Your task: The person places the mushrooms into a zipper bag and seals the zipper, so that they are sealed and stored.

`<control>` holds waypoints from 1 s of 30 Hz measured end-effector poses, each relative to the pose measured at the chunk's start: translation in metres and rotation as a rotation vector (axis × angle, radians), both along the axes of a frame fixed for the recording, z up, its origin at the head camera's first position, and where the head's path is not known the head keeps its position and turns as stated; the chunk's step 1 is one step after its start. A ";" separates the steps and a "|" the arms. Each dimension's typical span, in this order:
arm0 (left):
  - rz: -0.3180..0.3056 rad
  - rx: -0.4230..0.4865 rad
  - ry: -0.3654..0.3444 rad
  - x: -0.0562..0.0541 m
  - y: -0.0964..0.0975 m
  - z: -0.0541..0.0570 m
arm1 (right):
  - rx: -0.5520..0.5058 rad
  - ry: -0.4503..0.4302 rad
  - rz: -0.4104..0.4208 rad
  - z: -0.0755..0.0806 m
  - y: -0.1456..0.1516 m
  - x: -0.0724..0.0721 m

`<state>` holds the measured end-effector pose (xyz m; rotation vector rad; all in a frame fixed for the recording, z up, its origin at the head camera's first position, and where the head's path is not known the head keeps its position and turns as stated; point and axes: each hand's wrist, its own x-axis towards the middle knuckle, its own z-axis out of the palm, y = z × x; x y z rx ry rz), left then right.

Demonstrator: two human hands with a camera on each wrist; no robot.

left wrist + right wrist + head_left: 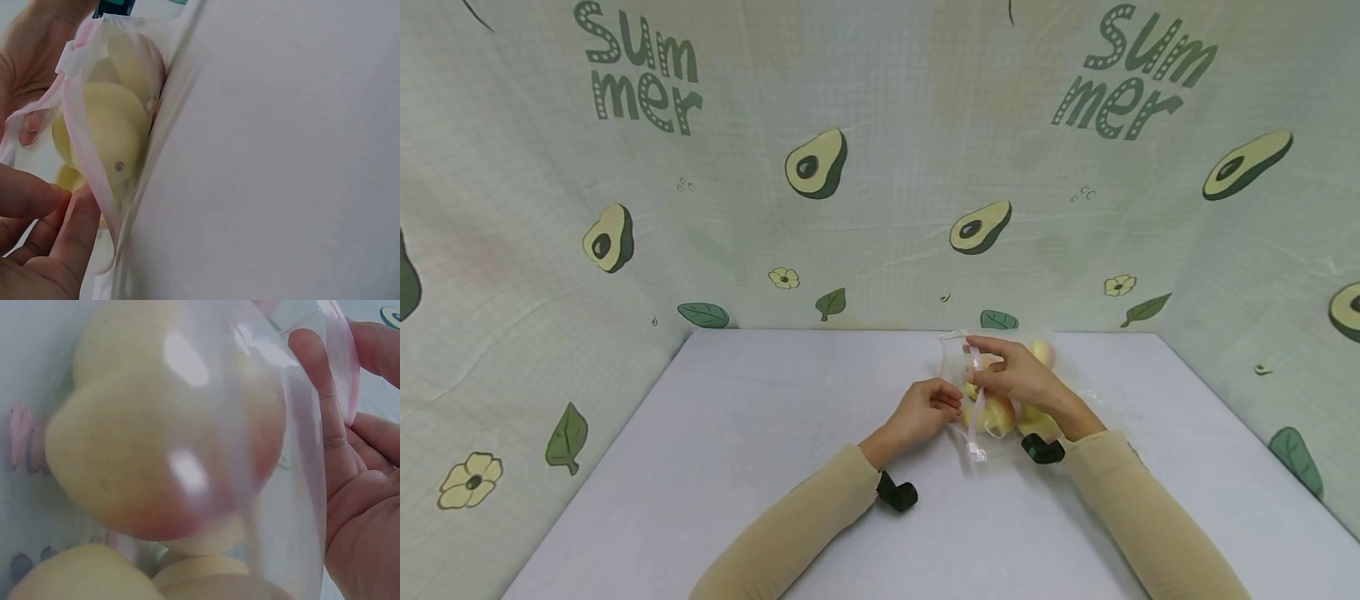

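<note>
A clear plastic zip bag (953,354) with a pink strip along its mouth (81,125) lies at the right of the table. Inside are several pale yellow fruits blushed with pink, peach-like in look (156,450); one yellow fruit (106,140) shows a small dark spot. A whitish slider (69,57) sits on the pink strip. My left hand (921,410) pinches the bag's edge by the strip with thumb and fingertips. On the bag's far side, my right hand (1018,373) holds the mouth edge, its thumb seen through the plastic in the right wrist view.
The white table (775,400) reaches to a backdrop cloth (880,167) printed with avocados, leaves and lettering, which also hangs at both sides. A black wrist device (898,493) is under the left wrist, another (1042,448) by the right one.
</note>
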<state>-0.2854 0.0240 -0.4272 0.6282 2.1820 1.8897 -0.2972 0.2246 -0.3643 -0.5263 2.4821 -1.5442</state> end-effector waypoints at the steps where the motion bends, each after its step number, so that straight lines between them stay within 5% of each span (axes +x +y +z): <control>1: 0.000 -0.001 -0.003 0.000 -0.001 0.000 | 0.000 -0.002 0.001 0.000 0.000 0.000; 7: 0.014 -0.031 0.013 0.005 -0.009 0.008 | -0.005 -0.007 0.003 0.001 -0.002 0.001; 14: 0.006 -0.068 0.052 0.028 -0.021 0.039 | -0.004 0.012 0.009 0.001 -0.003 0.002; 30: -0.020 -0.114 0.069 0.039 -0.029 0.045 | 0.039 0.057 -0.013 -0.003 -0.001 0.000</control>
